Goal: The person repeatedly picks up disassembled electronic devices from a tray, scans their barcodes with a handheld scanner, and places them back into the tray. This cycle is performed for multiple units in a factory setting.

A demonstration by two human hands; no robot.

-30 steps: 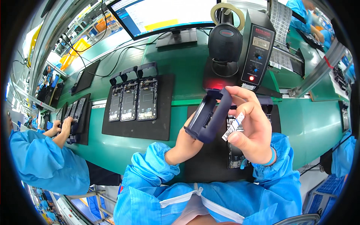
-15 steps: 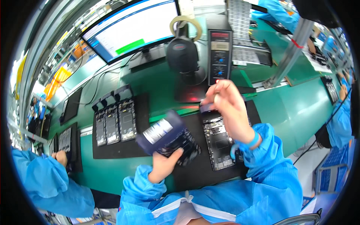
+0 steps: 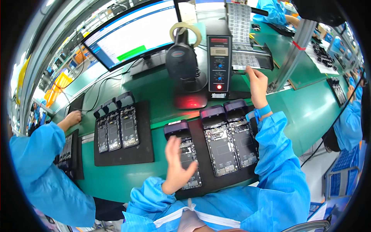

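My left hand (image 3: 178, 169), fingers apart, hovers over or rests against an opened phone-like device (image 3: 188, 149) with a bare circuit board and a dark purple raised end piece. That device lies on the left part of a black mat (image 3: 210, 183). Two more devices of the same kind (image 3: 220, 149) lie to its right. Farther off, my right hand (image 3: 258, 86) pinches at the front end of a label strip (image 3: 246, 60) on a label dispenser (image 3: 266, 58). A blue band (image 3: 264, 111) circles my right wrist.
Three similar devices (image 3: 116, 127) lie on another black mat (image 3: 141, 152). Behind stand a monitor (image 3: 135, 31), a scanner on a stand (image 3: 181, 62) with a tape roll (image 3: 197, 33), and a black control box (image 3: 219, 65). A co-worker's sleeve (image 3: 38, 143) reaches in at the left.
The device in my left hand now lies on the mat, and that hand has opened. My right hand has gone from the devices to the label strip. The co-worker's hand at left moved farther away.
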